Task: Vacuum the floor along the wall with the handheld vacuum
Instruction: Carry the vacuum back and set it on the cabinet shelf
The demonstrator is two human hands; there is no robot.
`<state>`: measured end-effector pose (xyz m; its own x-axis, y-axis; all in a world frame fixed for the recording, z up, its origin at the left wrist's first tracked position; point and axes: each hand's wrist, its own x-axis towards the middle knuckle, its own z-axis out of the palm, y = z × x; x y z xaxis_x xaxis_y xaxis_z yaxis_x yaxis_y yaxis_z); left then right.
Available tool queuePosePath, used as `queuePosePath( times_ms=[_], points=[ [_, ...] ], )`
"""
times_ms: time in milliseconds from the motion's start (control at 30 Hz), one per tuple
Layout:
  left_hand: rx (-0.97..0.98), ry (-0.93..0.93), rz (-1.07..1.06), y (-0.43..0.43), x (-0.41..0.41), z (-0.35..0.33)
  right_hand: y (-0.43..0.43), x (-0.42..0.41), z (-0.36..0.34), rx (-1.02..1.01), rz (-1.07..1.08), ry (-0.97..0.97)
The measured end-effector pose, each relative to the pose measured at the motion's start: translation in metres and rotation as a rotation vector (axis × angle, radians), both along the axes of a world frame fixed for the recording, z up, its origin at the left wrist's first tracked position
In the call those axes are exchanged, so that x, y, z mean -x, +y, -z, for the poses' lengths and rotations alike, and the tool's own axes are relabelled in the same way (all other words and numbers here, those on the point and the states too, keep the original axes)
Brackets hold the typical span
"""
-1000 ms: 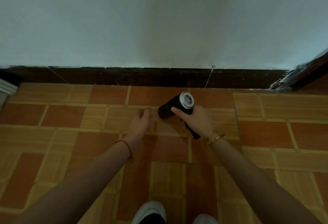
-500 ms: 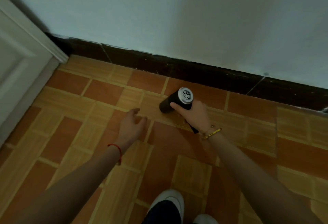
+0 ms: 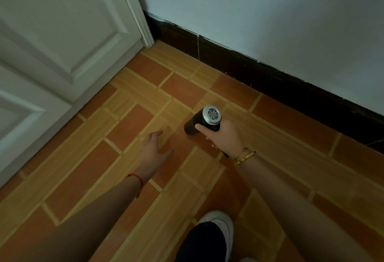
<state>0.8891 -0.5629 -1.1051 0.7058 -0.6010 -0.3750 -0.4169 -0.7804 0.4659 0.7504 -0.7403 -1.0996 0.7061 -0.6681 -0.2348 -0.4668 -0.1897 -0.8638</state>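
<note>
Vacuum low over the floor near the wall, in my right grip.

My right hand is wrapped around the black vacuum, thumb along its body, arm stretched forward and down; its silver grilled end faces up toward me and its nose tilts down to the tiled floor, near the dark baseboard under the wall but apart from it. My left hand reaches out beside it, palm down, fingers loosely spread and holding nothing, just above the tiles. A white door stands at left. My shoe shows at the bottom.
</note>
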Motion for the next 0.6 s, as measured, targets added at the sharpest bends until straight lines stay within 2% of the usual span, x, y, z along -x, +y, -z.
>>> queuePosePath(
  times_ms=[133,200,367,467,533,600],
  points=[
    [0.050,-0.001,-0.100,0.005,-0.006,0.003,0.003,-0.012,0.000,-0.126,0.053,-0.035],
    [0.100,0.108,-0.218,-0.002,-0.007,0.001,-0.001,-0.014,0.003,-0.228,0.116,-0.054],
    [0.283,0.692,-0.541,-0.040,0.000,-0.009,-0.018,0.002,0.001,-0.635,0.253,-0.069],
    [0.415,1.062,-0.632,-0.070,0.012,-0.019,-0.029,0.012,-0.007,-0.803,0.260,-0.110],
    [0.512,1.220,-0.682,-0.088,0.021,-0.025,-0.036,0.018,-0.016,-0.850,0.254,-0.133],
    [0.617,1.296,-0.701,-0.104,0.029,-0.030,-0.043,0.024,-0.023,-0.863,0.261,-0.136]
  ],
)
